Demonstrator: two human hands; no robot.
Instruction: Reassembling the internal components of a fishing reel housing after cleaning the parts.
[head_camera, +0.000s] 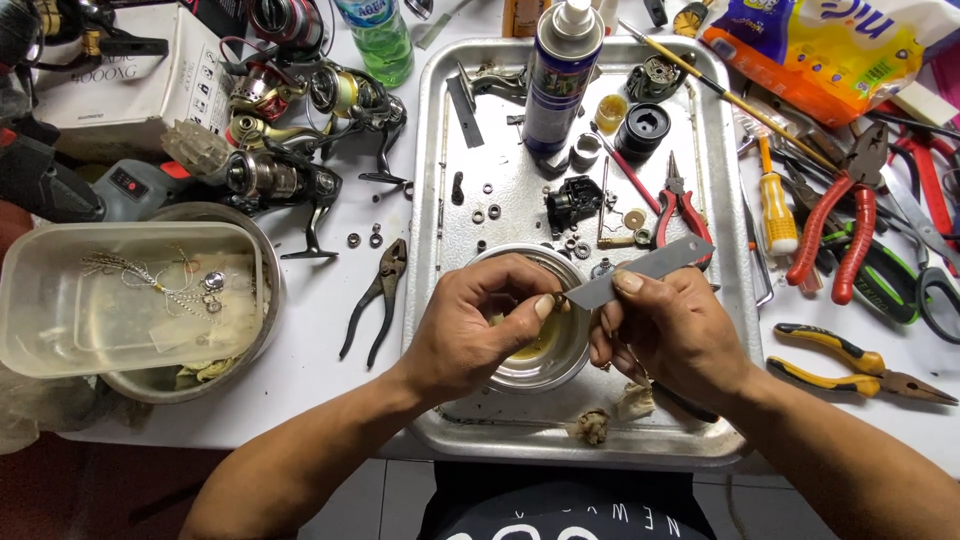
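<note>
Left hand (480, 320): grip pinched on a tiny part, too small to identify, at the blade's tip.
Right hand (665, 325): grip pressed around a flat grey blade (640, 270), thumb on top.
Blade: angled up to the right, above a small metal bowl (540, 350).
Bowl: inside a metal tray (440, 150) on the tabletop (320, 350).
Nearby: spray can (560, 75), red-handled pliers (678, 210), black pliers (375, 300).

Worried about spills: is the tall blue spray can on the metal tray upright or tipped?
Upright: the tall blue spray can stands on its base on the metal tray, white nozzle at top.
</note>
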